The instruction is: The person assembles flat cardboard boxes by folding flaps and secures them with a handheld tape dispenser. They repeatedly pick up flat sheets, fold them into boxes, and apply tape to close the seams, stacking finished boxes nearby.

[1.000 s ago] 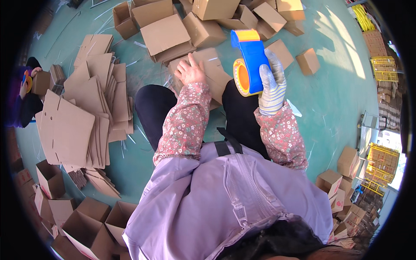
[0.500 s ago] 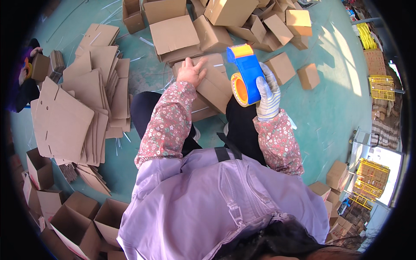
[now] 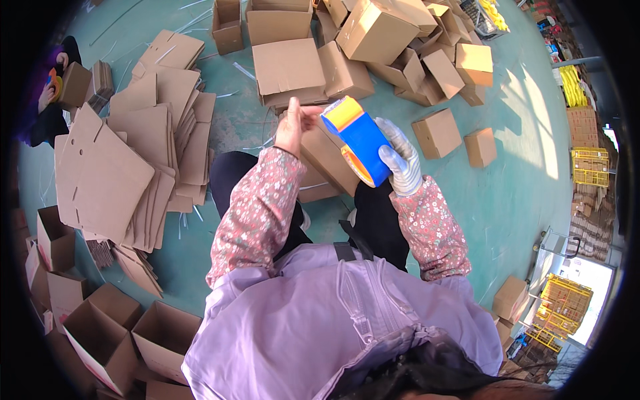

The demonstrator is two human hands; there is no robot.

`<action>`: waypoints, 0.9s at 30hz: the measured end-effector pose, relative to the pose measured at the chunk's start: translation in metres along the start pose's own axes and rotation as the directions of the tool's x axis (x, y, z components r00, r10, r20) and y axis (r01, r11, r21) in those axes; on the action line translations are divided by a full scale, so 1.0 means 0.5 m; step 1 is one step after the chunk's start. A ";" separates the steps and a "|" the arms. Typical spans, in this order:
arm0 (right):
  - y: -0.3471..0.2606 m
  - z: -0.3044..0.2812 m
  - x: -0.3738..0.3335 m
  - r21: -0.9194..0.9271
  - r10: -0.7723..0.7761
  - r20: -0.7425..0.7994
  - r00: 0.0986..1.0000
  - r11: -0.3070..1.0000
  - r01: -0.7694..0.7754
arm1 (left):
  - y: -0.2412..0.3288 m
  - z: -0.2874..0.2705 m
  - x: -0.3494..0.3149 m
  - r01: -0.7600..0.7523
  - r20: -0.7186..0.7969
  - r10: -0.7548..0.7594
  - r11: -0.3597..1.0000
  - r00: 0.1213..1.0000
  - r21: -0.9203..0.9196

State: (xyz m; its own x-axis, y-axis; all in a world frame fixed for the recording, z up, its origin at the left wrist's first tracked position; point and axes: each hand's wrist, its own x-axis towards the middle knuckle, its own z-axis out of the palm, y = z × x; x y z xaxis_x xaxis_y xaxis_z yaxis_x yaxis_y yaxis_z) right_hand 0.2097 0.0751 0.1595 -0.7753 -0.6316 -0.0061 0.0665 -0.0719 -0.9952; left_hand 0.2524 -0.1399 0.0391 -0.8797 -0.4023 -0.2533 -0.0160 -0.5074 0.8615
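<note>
Right hand (image 3: 402, 164) clamped on blue tape dispenser (image 3: 366, 141) — left hand (image 3: 291, 131) just beside — its grip unclear.

Fisheye head view, facing steeply down from close above a lilac zip-front jacket (image 3: 287, 320) toward the smooth green floor (image 3: 497, 200).

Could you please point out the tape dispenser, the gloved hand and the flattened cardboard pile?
Tape dispenser (image 3: 366, 147), head view: on its blue body.
Gloved right hand (image 3: 405, 167), head view: middle of the glove.
Flattened cardboard pile (image 3: 103, 179), head view: face of a large upper sheet.
</note>
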 end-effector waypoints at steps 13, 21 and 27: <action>-0.023 0.006 -0.010 -0.122 0.006 0.126 0.992 0.993 0.009 | 0.098 0.039 -0.078 0.099 0.220 -0.062 0.982 0.973 -0.161; -0.043 0.017 0.013 -0.314 0.050 0.077 0.996 0.949 -0.023 | 0.095 -0.046 0.063 -0.050 -0.176 0.075 0.988 0.981 0.143; -0.019 0.004 0.009 -0.421 0.204 0.037 0.978 0.891 -0.170 | 0.016 -0.091 0.123 0.087 -0.199 0.048 0.783 0.979 0.616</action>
State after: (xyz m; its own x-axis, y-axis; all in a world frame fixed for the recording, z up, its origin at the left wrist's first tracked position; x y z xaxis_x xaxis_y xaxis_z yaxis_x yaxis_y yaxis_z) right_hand 0.2069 0.0716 0.1693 -0.7218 -0.6608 -0.2058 -0.0733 0.3686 -0.9267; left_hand 0.2199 -0.2033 0.0103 -0.7671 -0.5700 -0.2944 -0.3819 0.0370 0.9234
